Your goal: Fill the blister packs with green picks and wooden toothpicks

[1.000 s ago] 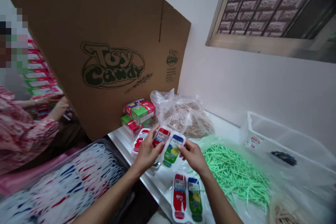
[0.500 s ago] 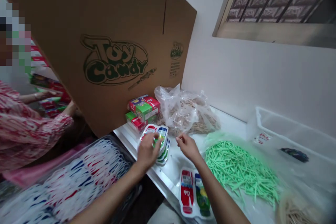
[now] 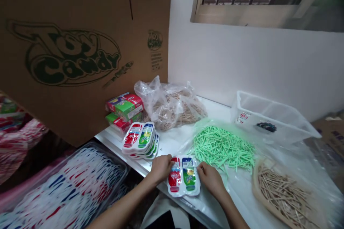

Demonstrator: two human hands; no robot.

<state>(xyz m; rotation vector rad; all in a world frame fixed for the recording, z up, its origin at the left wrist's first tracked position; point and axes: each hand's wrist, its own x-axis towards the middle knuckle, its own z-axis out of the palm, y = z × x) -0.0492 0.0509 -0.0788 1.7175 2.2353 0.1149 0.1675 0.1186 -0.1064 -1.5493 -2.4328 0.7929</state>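
A white twin-bottle candy pack [image 3: 178, 192], with one red cola bottle and one green bottle, lies on the table edge in front of me. My left hand [image 3: 161, 168] is closed at its upper left edge, fingertips gripping the rim. On the opposite side my right hand [image 3: 211, 176] makes a pinch beside the right edge; what its fingers hold, if anything, is too small to make out. A thin pale line crosses the green bottle near those fingers. Farther left stands a stack of similar packs [image 3: 139, 137], slightly fanned.
Green sticks [image 3: 223, 146] lie heaped on plastic, right of the hands. Brown sticks fill a bag [image 3: 174, 109] behind and a tray [image 3: 285, 193] at right. A clear bin [image 3: 274, 114], small boxes [image 3: 125, 105], a big carton [image 3: 80, 114] and a crate of netted pieces [image 3: 67, 186] surround them. A co-worker's sleeve [image 3: 24, 146] shows left.
My left hand has left the stack and come to the near pack's left edge. My right hand has moved down to its right side. The view has turned right.
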